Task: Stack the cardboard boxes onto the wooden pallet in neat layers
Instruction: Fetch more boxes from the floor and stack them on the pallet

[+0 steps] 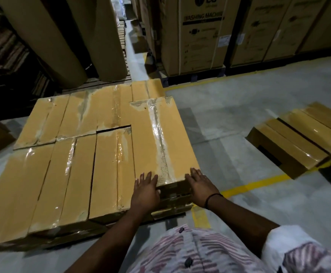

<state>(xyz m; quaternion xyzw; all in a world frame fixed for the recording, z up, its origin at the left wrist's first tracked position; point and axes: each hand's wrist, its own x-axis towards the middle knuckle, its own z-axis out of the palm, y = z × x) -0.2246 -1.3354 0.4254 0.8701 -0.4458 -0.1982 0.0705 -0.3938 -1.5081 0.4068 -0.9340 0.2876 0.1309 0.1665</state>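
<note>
Lower boxes (62,174) packed flush for flat layer. Top box (160,138) lies on stack's right side; left hand (146,191), right hand (201,186) press near end, fingers straight, gripping nothing, likely squaring it. Spare boxes (298,138) wait on floor (229,115).

Layout of box stack (72,164) on warehouse floor (229,125).
Top box (160,134) raised on the stack's right side, left hand (146,189) and right hand (201,186) on its near end; loose boxes (302,138) well apart to the right, on the floor; behind left, upright rolls (42,36); behind right, washing-machine cartons (200,36).
</note>
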